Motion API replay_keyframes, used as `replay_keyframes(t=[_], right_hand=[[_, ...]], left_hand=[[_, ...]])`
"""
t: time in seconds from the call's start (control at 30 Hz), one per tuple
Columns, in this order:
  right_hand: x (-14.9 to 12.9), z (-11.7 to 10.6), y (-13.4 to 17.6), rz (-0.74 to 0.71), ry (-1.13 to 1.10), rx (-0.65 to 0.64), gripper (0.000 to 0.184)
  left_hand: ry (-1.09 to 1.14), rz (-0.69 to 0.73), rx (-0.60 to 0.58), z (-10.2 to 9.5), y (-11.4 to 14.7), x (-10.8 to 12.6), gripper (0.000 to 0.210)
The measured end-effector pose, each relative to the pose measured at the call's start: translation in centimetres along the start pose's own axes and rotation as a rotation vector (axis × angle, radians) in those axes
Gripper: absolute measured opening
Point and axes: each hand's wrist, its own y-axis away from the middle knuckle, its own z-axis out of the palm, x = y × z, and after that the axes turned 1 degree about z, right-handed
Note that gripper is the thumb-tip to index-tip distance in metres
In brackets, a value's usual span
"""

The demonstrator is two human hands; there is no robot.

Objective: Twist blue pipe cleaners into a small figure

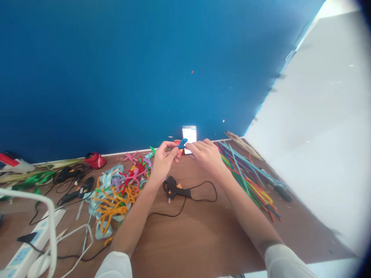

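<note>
My left hand (164, 158) pinches a small blue pipe-cleaner figure (182, 143) between thumb and fingers. From the other side my right hand (206, 153) has its fingers closed at the figure's right end; its fingertips are partly hidden. Behind the figure a lit phone (190, 135) leans upright against the blue wall, and an orange-red round thing (179, 150) shows partly behind my left fingers. Below my hands a black glue gun (175, 190) lies on the brown table (191, 235), its cord curling to the right and left.
Left of my forearm are orange pipe-cleaner pieces (114, 208), pink figures (135, 175) and pale blue ribbon (103, 227). Long coloured pipe cleaners (249, 177) lie at right. Further left are another glue gun (78, 192), a red roll (95, 160) and a white power strip (30, 243).
</note>
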Motion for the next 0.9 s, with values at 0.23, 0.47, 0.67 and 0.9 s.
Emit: replay_keyframes(t=[0.23, 0.47, 0.67, 0.9], right_hand=[[-1.3, 0.8, -0.1, 0.098, -0.03, -0.038, 0.023], [-2.2, 0.9, -0.3, 0.258, -0.124, -0.068, 0.02], [-2.3, 1.0, -0.2, 0.234, -0.026, 0.08, 0.02], [-2.5, 1.2, -0.3, 0.11, 0.118, 0.189, 0.027]], left_hand=[[0.012, 0.056, 0.101, 0.4, 0.0, -0.3, 0.028], [-0.065, 0.051, 0.108, 0.5, 0.2, -0.6, 0.027], [-0.075, 0.023, 0.053, 0.6, 0.2, -1.0, 0.032], [-0.086, -0.091, -0.011, 0.3, -0.1, -1.4, 0.04]])
